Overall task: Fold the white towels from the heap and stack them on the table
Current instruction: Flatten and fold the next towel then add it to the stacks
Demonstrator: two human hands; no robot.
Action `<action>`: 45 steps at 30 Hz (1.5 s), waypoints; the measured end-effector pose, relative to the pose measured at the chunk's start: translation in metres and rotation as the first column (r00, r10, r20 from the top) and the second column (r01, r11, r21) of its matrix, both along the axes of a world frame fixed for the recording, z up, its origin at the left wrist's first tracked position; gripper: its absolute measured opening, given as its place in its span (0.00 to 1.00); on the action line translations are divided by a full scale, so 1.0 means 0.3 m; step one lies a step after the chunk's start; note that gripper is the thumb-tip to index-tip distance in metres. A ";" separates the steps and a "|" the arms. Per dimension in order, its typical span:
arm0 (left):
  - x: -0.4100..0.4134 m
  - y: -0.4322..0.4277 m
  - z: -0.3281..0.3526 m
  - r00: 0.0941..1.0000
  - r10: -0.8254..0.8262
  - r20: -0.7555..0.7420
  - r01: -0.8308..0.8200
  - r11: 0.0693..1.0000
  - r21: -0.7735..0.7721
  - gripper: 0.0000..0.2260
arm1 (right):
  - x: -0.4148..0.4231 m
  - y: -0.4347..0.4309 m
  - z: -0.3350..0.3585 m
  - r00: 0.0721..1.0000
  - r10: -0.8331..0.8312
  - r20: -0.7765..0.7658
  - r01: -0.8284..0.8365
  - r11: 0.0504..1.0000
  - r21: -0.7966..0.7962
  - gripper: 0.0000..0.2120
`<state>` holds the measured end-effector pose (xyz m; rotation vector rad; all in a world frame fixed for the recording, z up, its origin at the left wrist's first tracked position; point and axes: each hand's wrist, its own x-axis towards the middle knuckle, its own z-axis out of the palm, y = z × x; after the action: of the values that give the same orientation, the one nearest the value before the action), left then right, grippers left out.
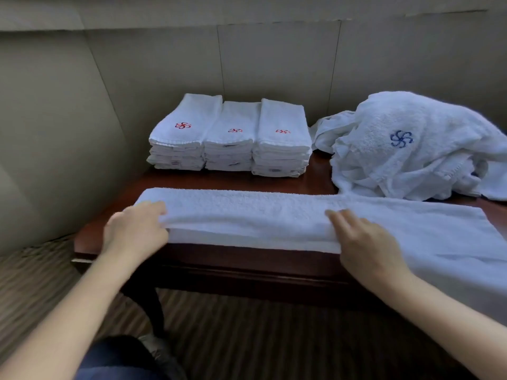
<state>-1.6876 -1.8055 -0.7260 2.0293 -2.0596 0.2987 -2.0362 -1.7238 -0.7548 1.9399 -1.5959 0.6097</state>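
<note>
White terry towel (274,215) lies folded lengthwise along the near edge of the dark wooden table (274,179), its right end hanging over. I see my left hand (134,229) at the towel's left end, fingers curled round the folded edge. My right hand (365,242) rests palm down on the towel, fingers straight. Three stacks of folded towels (230,138) sit far left; the heap (411,149) is far right.
</note>
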 end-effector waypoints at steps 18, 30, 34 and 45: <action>0.103 -0.497 -0.098 0.836 0.431 -0.339 -0.381 0.901 0.208 0.18 | -0.290 -0.504 0.000 0.912 -0.405 0.066 0.264 0.702 0.662 0.26; -0.133 -0.443 -0.118 0.972 0.215 0.094 -0.215 0.977 -0.005 0.11 | -0.262 -0.527 0.008 0.882 -0.469 0.055 0.310 0.663 0.681 0.25; -0.370 -0.361 -0.179 0.990 0.008 -0.142 0.035 0.955 0.296 0.20 | -0.245 -0.482 0.007 0.888 -0.450 0.092 0.262 0.661 0.703 0.23; -0.281 -0.358 -0.165 0.949 -0.172 -0.264 0.254 0.912 0.323 0.13 | -0.207 -0.261 0.003 0.920 -0.389 0.040 0.217 0.592 0.776 0.16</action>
<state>-1.7718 -1.9129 -0.7756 1.8783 -2.2824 -0.3583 -2.0984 -1.8022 -0.7540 2.0859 -2.5594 -0.0655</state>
